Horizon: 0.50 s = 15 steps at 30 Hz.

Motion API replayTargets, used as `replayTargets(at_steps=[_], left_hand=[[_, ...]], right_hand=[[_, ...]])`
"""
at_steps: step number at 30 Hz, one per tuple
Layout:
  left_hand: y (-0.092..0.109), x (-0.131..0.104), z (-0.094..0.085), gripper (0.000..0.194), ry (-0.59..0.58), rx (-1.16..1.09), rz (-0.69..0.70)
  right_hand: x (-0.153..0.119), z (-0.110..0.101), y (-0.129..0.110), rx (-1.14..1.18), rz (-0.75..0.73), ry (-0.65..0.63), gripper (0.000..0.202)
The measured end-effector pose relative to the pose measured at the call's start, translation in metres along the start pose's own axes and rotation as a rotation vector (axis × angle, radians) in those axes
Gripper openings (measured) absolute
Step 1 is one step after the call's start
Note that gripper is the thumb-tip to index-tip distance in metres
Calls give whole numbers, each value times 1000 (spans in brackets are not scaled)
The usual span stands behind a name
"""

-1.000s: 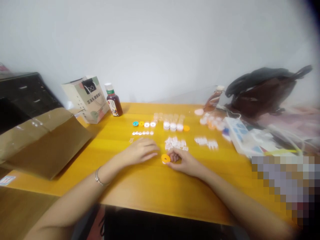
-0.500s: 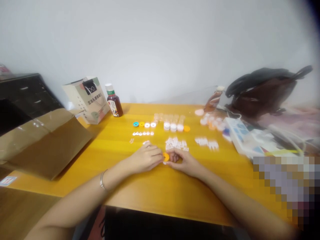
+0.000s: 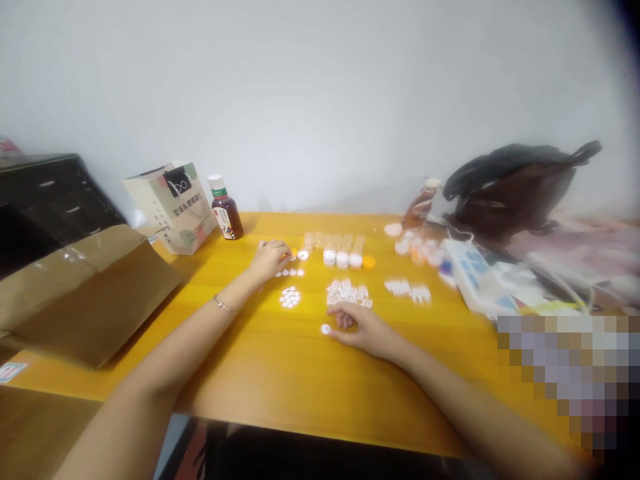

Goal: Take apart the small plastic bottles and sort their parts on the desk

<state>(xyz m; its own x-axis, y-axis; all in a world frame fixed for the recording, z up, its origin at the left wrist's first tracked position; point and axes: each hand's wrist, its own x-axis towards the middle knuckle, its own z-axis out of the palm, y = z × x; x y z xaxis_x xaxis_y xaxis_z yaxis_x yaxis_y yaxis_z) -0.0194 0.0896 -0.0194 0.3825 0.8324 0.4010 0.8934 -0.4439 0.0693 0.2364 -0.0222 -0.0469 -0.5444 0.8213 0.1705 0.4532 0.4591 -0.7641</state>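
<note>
Near on bench (image 3: pixel 300 380): right hand (image 3: pixel 364 331) loosely curled, thumb at small white disc (image 3: pixel 325 329), grip unclear. Farther left: left hand (image 3: pixel 270 260) has reached disc row (image 3: pixel 303 255), orange disc (image 3: pixel 294 253) at fingertips, hold uncertain; probably just taken from right hand.

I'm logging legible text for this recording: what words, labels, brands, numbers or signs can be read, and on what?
No word or number reads surely.
Paper bag: Chinese characters, too blurred to quote; a white mark like round glasses on its black patch.
White-capped bottle: label print, too small.
White-and-blue sticker, lower left: too blurred.
</note>
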Motion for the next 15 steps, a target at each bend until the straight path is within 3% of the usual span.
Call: replayTargets(at_steps=[5,15], left_hand=[[-6,11,16,16,-15,18,-14],[-10,8,22,16,11,44,-1]], right_hand=[[-1,-3,0,-51,-45,-37,26],[-1,-4,-1,-8,-38,-36,29]])
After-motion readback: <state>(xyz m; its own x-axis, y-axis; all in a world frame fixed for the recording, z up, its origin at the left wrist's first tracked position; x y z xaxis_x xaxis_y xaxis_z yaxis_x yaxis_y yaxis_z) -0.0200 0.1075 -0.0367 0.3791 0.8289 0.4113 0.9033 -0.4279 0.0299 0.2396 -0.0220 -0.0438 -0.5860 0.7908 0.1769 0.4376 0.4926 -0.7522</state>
